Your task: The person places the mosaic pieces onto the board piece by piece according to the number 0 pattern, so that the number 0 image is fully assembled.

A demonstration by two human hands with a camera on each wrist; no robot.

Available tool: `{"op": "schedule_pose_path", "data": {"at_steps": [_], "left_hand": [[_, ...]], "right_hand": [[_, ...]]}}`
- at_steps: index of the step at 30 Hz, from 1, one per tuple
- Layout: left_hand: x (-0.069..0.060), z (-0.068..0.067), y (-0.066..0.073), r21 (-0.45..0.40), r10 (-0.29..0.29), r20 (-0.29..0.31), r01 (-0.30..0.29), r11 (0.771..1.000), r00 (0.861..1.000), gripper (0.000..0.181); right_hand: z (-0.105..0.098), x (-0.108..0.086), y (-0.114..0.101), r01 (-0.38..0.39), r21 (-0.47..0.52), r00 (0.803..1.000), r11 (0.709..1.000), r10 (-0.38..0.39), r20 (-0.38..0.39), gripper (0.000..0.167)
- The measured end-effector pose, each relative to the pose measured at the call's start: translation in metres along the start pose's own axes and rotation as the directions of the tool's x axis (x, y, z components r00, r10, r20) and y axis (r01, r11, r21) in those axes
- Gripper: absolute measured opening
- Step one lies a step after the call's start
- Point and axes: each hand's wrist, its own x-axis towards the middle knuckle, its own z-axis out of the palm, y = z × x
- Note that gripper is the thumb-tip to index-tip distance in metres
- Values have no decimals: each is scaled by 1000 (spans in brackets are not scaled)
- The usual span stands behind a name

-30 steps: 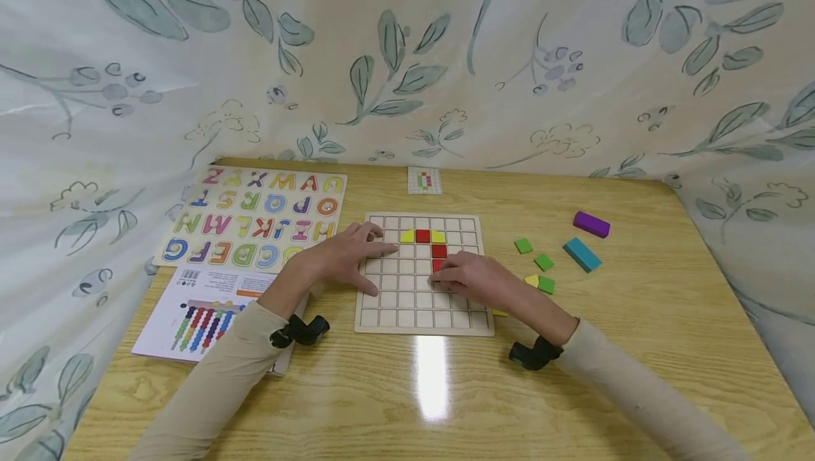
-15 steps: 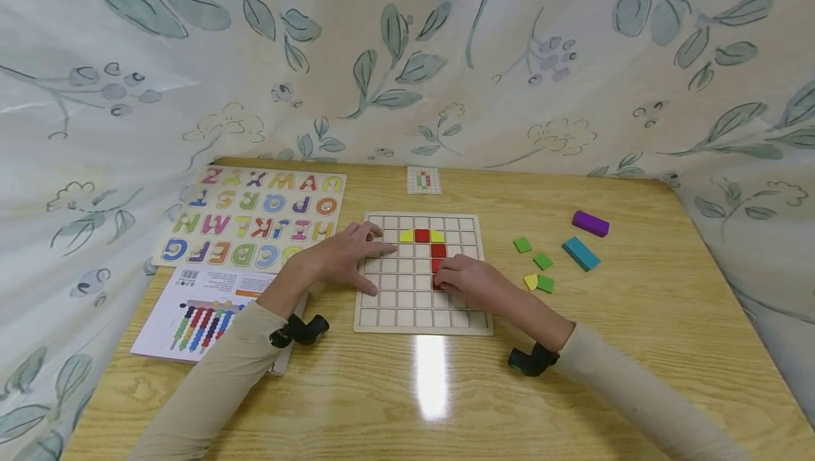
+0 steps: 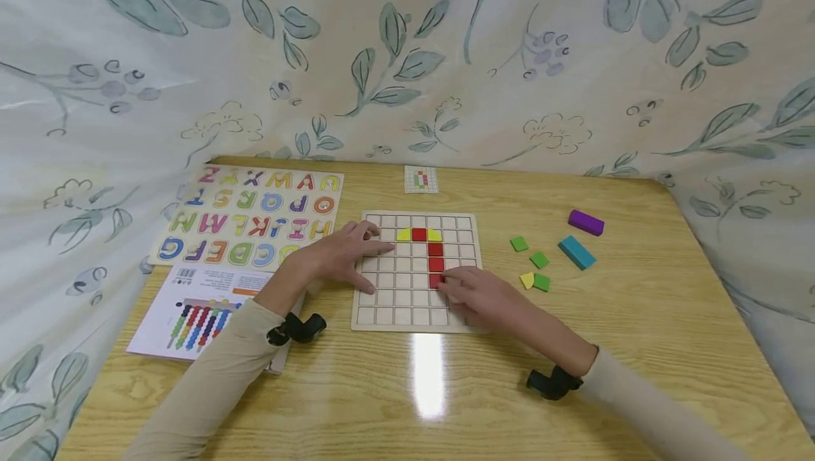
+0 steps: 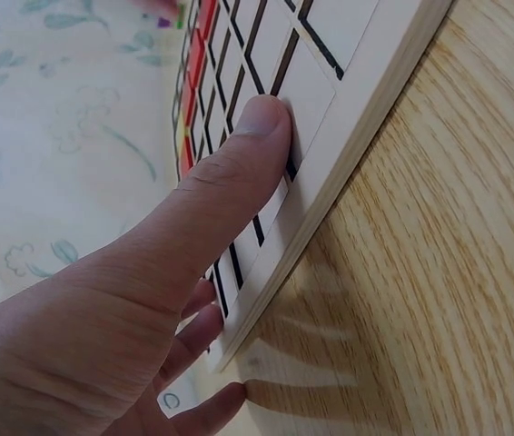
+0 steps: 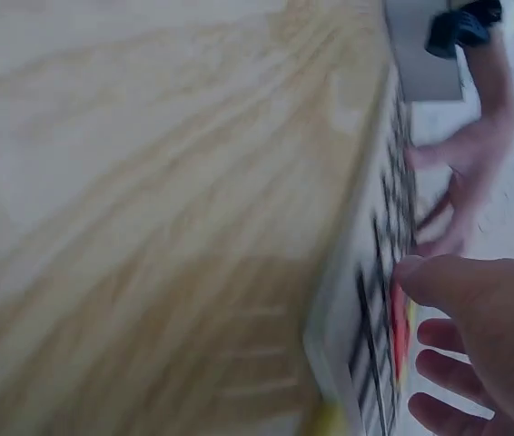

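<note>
A pale wooden grid board lies on the table. Near its far edge, a red square tile sits between two yellow rounded-corner tiles, one of them the left yellow tile. Below the right yellow one runs a column of red tiles, ending in the lowest red tile. My left hand rests on the board's left side, fingers spread; its thumb lies on the board in the left wrist view. My right hand is beside the lowest red tile, thumb and fingers apart, with nothing seen between them.
Green tiles, a yellow tile, a blue block and a purple block lie right of the board. Behind it is a small pattern card. An alphabet board and a printed box are at left.
My right hand has set the lowest red tile into its square, let go of it and shifted slightly right and toward me. My left hand stays in place on the board.
</note>
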Motion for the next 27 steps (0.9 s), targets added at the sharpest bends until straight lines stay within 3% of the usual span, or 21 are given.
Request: {"op": "schedule_pose_path", "data": {"at_steps": [8,13,21,27], "left_hand": [[0,-1,-1,10,-3,-7,3,1000,1000,83],[1,-1,-1,19,13,-13,-12,1000,1000,83],[2,0,0,16,19,-12,-19,1000,1000,83],[0,-2,0,14,28,-18,-28,1000,999,82]], "right_hand": [[-29,-58,37,-204,-51,979,978,205,-4,45],[-37,-82,49,-316,-87,947,945,319,28,44],[-42,-93,57,-303,-79,953,950,302,-21,48],[-41,-90,62,-223,-95,975,970,222,-22,43]]}}
